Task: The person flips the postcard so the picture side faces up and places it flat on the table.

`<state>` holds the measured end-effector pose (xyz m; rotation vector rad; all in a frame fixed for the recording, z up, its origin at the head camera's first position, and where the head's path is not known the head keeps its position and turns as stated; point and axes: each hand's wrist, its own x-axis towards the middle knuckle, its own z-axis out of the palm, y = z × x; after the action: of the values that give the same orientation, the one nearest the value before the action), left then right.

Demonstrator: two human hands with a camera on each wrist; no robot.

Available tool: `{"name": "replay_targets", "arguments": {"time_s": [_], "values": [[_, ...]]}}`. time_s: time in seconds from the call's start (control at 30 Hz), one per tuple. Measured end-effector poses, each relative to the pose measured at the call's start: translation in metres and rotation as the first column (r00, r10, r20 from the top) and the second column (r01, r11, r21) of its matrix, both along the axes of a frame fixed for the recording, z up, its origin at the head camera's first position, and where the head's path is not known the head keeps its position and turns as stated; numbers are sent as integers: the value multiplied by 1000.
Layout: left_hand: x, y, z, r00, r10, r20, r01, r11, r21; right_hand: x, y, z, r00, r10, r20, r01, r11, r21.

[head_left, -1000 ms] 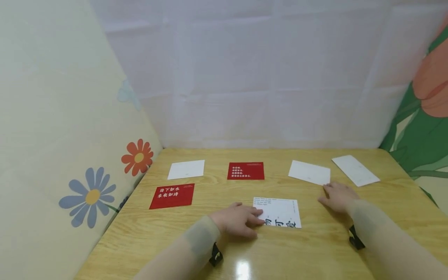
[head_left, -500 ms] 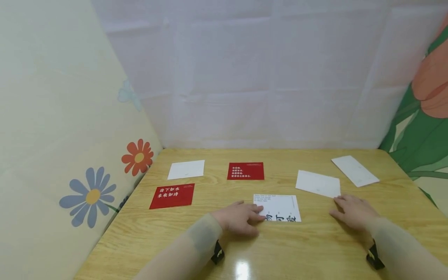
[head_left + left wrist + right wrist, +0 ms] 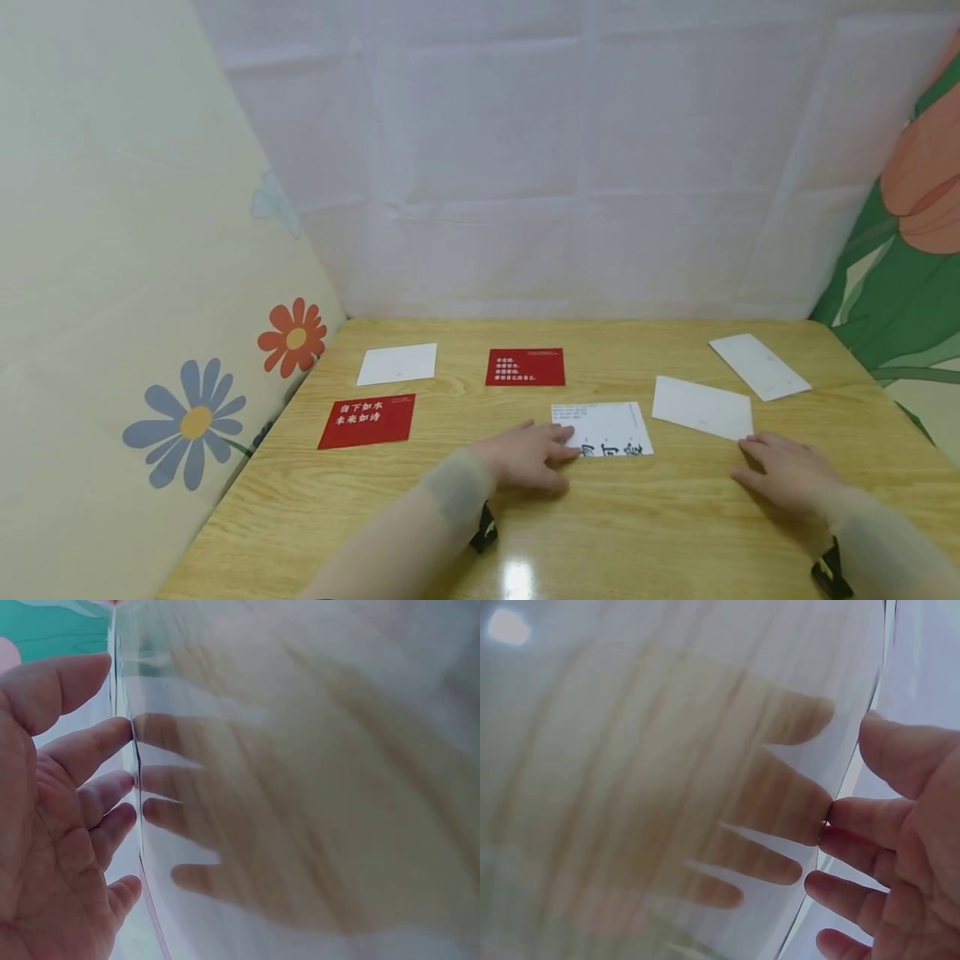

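Straight fingertips of my left hand [image 3: 528,457] rest on the left edge of a white card [image 3: 607,421] printed with dark Chinese characters, flat on the table in the head view. To its right lies a plain white card [image 3: 697,407], set at a slant. My right hand [image 3: 787,473] touches that card's near right corner with its fingertips. In the left wrist view, the left hand [image 3: 71,810] has its fingers spread against the glossy table, which mirrors them. The right hand [image 3: 907,840] shows its palm side in the right wrist view, fingertips down at the surface.
Two red cards lie flat, one [image 3: 367,419] at the left and one [image 3: 525,367] at the back middle. Plain white cards lie at the back left [image 3: 397,364] and back right [image 3: 760,367]. A white cloth [image 3: 480,167] hangs behind the wooden table [image 3: 300,517].
The plain white card under my right fingertips has slid right and nearer, together with that hand. The printed card has moved away and slightly right with my left hand.
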<state>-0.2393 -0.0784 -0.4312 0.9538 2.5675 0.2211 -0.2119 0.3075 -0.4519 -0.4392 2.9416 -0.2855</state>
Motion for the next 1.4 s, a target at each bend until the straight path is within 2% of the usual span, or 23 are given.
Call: {"name": "replay_targets", "arguments": {"time_s": [0.17,0.37,0.57,0.77,0.93,1.1,1.4], "values": [[-6,10,-3,998,31,-63,-32,999,-16,5,9,-1,1000,-13,5,13,1000,8],[-14,25,-4,989,25,-145,-36,997,-75,8,13,-1,998,-47,30,46,999,18],[-27,39,-6,979,73,-192,-95,990,-108,10,13,-1,999,-51,21,50,998,25],[-41,49,-12,972,111,-208,-140,981,-132,11,13,-1,998,-59,24,58,998,28],[-47,53,-6,965,121,-232,-158,976,-147,14,15,-1,998,-57,23,56,998,27],[-55,56,-7,961,130,-242,-170,973,-154,21,17,0,1000,-16,11,15,999,36],[-64,61,-13,962,165,-217,-194,974,-119,40,13,-4,996,88,-22,-87,995,48]]}}
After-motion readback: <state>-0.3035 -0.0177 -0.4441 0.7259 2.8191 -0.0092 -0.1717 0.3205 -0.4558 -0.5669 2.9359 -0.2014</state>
